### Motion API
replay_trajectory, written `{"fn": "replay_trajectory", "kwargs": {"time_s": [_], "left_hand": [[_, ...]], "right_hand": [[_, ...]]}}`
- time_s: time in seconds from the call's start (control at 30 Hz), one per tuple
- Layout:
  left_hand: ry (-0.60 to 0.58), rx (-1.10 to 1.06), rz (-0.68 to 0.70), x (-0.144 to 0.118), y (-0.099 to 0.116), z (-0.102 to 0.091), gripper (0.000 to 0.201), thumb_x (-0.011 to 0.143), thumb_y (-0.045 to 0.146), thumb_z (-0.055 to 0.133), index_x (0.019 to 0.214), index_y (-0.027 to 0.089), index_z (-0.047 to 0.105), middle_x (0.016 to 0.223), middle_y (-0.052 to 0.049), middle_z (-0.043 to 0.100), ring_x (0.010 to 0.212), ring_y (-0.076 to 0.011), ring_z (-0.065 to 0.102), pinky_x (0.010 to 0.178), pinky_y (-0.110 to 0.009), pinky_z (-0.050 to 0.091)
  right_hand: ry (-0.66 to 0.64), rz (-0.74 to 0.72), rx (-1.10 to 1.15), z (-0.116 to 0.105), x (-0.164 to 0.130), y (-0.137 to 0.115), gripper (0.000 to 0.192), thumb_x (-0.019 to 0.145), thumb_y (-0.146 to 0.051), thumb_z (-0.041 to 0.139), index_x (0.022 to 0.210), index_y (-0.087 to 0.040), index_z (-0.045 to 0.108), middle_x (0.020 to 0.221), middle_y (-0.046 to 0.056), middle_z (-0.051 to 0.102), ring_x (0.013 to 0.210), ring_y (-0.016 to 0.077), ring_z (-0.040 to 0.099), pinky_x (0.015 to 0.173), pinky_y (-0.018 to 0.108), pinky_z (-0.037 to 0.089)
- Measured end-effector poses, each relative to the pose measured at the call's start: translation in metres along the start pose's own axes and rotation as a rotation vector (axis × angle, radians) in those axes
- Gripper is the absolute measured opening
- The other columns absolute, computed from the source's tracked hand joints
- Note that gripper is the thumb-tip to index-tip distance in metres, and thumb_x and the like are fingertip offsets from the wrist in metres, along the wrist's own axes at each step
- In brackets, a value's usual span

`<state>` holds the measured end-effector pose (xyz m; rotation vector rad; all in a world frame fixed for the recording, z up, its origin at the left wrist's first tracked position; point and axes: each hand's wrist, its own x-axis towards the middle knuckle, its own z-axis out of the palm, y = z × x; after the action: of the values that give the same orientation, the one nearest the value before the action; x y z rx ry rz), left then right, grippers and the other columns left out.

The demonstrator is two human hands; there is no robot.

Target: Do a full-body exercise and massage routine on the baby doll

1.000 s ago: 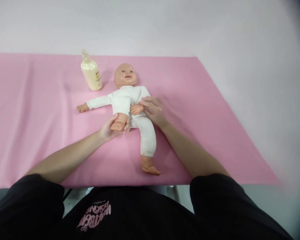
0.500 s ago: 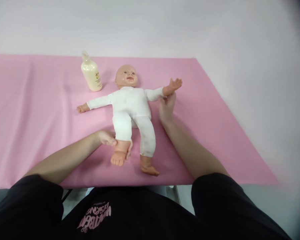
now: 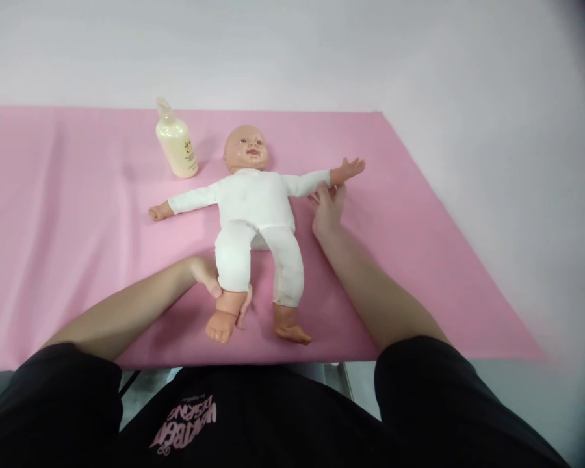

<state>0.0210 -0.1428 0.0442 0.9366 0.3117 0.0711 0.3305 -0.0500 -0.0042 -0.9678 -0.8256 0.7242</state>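
The left grip (image 3: 206, 273) is clasping the doll (image 3: 256, 195) at one ankle, its thumb pressing on the outer side and its fingers showing around the inner side. The bare foot is sticking out from this grip toward the person. The right grip (image 3: 328, 213) is touching the underside of the doll's forearm near the cuff, its fingers bending; how far it is closing around the arm, I cannot tell. The doll's open hand is reaching outward just beyond it.

The doll is lying face up on the pink-covered counter (image 3: 409, 279), its white-clad body resting between the two grips and its head pointing away beyond both. Its free leg is lying to the right of the left grip, while its free arm is stretching out leftward beyond that grip.

A cream-coloured pump bottle (image 3: 178, 148) is standing beyond the left grip, near the doll's head; it is bearing a small yellow-and-dark emblem and dark print too small to read. Nearer the person than both grips, the black shirt (image 3: 273, 422) is carrying pink lettering: one slanting word is apparently reading "DESIRING", while the larger word beside it is staying only partly legible.
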Motion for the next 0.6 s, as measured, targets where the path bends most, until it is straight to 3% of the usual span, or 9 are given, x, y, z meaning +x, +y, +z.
{"fn": "replay_trajectory", "kwargs": {"time_s": [0.07,0.1,0.17,0.23,0.3,0.4,0.6], "left_hand": [[-0.192,0.048,-0.029,-0.001,0.001,0.006,0.063,0.042,0.063,0.096,0.079,0.020,0.069,0.071,-0.010,0.069,0.100,-0.0409,0.074,0.099,-0.053,0.057],[-0.228,0.045,0.006,0.000,0.000,0.008,0.067,0.047,0.075,0.089,0.078,0.019,0.068,0.066,-0.009,0.067,0.095,-0.0400,0.074,0.099,-0.055,0.056],[-0.124,-0.038,0.173,0.002,-0.002,0.009,0.071,0.056,0.087,0.076,0.075,0.019,0.065,0.058,-0.005,0.060,0.081,-0.0348,0.074,0.097,-0.056,0.057],[0.064,-0.141,0.348,0.005,-0.002,0.008,0.067,0.065,0.084,0.072,0.074,0.019,0.062,0.055,-0.001,0.055,0.072,-0.0279,0.071,0.095,-0.051,0.058],[0.200,-0.226,0.424,0.008,0.000,0.008,0.061,0.073,0.079,0.071,0.074,0.019,0.060,0.056,0.001,0.054,0.070,-0.0242,0.069,0.093,-0.046,0.059],[0.302,-0.281,0.401,0.010,0.003,0.011,0.057,0.083,0.073,0.066,0.077,0.016,0.061,0.059,0.000,0.056,0.072,-0.0235,0.069,0.092,-0.043,0.059],[0.367,-0.307,0.325,0.014,0.003,0.016,0.057,0.091,0.068,0.062,0.086,0.011,0.066,0.069,-0.005,0.066,0.077,-0.0255,0.072,0.090,-0.044,0.058]], "right_hand": [[-0.081,-0.158,-0.071,0.003,-0.006,-0.006,0.058,0.083,-0.051,0.074,0.132,-0.032,0.049,0.148,0.008,0.055,0.130,0.0259,0.062,0.103,0.051,0.061],[-0.127,-0.234,-0.115,0.004,-0.010,-0.009,0.058,0.085,-0.052,0.074,0.133,-0.031,0.049,0.149,0.009,0.055,0.131,0.0263,0.061,0.103,0.049,0.060],[-0.209,-0.376,-0.218,0.007,-0.019,-0.014,0.055,0.089,-0.052,0.072,0.135,-0.030,0.051,0.143,0.009,0.059,0.127,0.0269,0.063,0.102,0.048,0.060],[-0.300,-0.521,-0.346,0.010,-0.028,-0.020,0.048,0.091,-0.049,0.071,0.133,-0.030,0.056,0.133,0.008,0.066,0.122,0.0274,0.066,0.103,0.051,0.059],[-0.425,-0.689,-0.472,0.013,-0.036,-0.026,0.040,0.094,-0.042,0.069,0.131,-0.031,0.061,0.127,0.007,0.070,0.120,0.0280,0.068,0.106,0.054,0.057],[-0.600,-0.851,-0.610,0.015,-0.041,-0.033,0.032,0.097,-0.030,0.063,0.129,-0.031,0.066,0.127,0.007,0.072,0.121,0.0279,0.068,0.108,0.054,0.056],[-0.689,-0.848,-0.721,0.017,-0.038,-0.034,0.029,0.099,-0.025,0.055,0.122,-0.032,0.072,0.126,0.006,0.073,0.122,0.0270,0.066,0.108,0.053,0.056]]}}
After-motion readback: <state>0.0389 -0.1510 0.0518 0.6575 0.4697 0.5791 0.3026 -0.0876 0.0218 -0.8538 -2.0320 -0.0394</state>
